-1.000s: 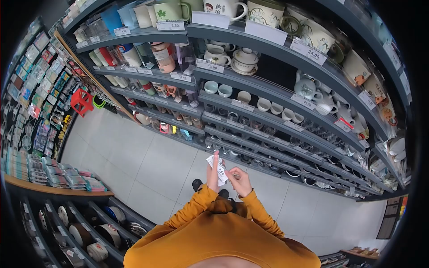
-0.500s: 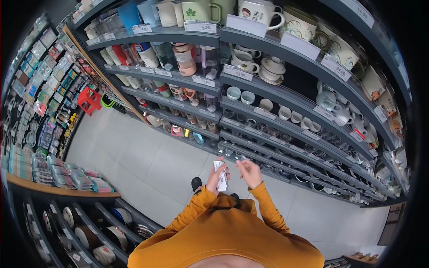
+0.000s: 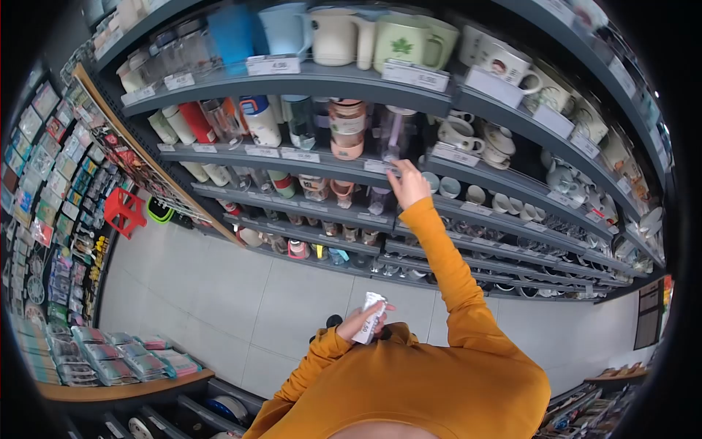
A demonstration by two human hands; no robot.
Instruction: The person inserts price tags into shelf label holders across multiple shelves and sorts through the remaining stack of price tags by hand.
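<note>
Stretching up between twelve and one o'clock from the left hand, the right hand is at the shelf edge, its grip loosely curled, fingertips just beside a price label. Whether they touch or pinch that label, I cannot tell; the blur there is too strong.

The left hand is low in front of the person's body, its grip closed on a small stack of white price labels. Their number is hard to make out, most of the print is too small to read, and the stack hides part of the fingers.

From the right hand, a clear tumbler with a purple strap is near twelve o'clock, a peach-coloured cup toward ten, and a pale green cup at three. The dark rim of the view cuts off the outer shelves.
</note>
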